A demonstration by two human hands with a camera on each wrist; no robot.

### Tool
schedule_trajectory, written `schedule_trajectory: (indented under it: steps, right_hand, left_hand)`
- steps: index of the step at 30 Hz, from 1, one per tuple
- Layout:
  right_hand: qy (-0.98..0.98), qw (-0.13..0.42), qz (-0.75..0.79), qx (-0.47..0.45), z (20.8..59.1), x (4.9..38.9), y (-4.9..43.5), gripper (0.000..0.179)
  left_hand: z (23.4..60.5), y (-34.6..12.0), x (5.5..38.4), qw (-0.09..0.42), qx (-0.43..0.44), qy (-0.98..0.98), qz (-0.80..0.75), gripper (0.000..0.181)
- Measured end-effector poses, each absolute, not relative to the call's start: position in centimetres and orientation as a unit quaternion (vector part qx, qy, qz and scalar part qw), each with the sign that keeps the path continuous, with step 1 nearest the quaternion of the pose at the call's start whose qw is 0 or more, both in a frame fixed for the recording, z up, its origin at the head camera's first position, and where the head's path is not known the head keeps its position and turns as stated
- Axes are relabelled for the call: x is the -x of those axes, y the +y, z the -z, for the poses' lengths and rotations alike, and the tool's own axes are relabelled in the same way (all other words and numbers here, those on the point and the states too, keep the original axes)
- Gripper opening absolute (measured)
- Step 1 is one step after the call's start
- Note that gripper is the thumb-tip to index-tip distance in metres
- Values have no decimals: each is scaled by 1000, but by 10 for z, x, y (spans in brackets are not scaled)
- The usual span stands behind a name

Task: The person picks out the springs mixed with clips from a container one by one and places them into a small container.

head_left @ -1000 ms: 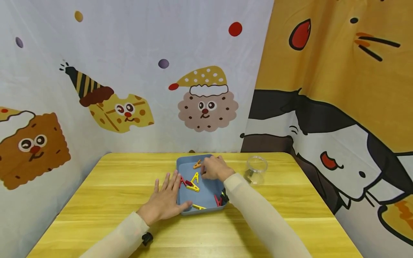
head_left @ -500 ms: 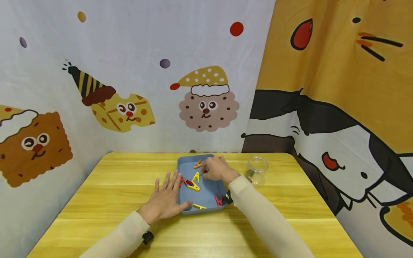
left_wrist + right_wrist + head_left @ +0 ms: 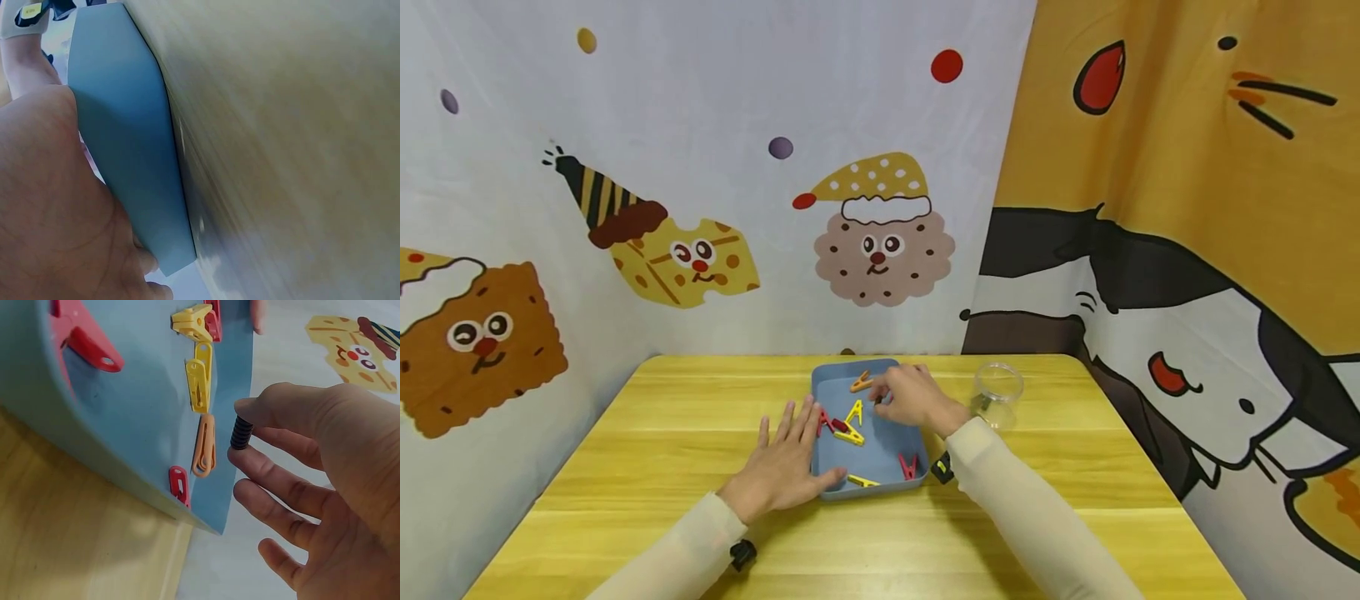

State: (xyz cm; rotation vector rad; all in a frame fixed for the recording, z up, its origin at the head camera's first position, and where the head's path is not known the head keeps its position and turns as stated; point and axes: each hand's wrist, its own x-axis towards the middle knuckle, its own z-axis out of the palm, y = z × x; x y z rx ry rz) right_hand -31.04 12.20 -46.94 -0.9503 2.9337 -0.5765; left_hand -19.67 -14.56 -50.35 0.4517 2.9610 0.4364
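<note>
My left hand point(image 3: 782, 462) lies with fingers spread along the left rim of a grey-blue tray point(image 3: 883, 446); the left wrist view shows its palm against the tray wall point(image 3: 125, 112). Over the tray's far right part, my right hand point(image 3: 917, 402) pinches a small black screw-like piece point(image 3: 241, 432) with ribbed sides between thumb and fingertips. Below and beside it lie clothespins: an orange one point(image 3: 861, 382), yellow ones point(image 3: 855, 412) and red ones point(image 3: 908, 467). The right wrist view reveals another red clothespin point(image 3: 179, 485), which the hand hides from the head view.
A clear round jar point(image 3: 997, 396) stands right of the tray, with something dark low inside it. The tray sits on a wooden table point(image 3: 700, 433). A printed cloth point(image 3: 700, 100) hangs behind the table.
My right hand has shifted slightly right, its wrist drawing away from the tray's edge while it keeps the black piece pinched. The left hand stays in place.
</note>
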Motion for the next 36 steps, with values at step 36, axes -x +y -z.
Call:
schedule_trajectory:
  steps: [36]
  right_hand:
    - [934,-90,171,301,455,277,141,15]
  left_hand:
    - [505,-145,196,54,-150,977,-144,124]
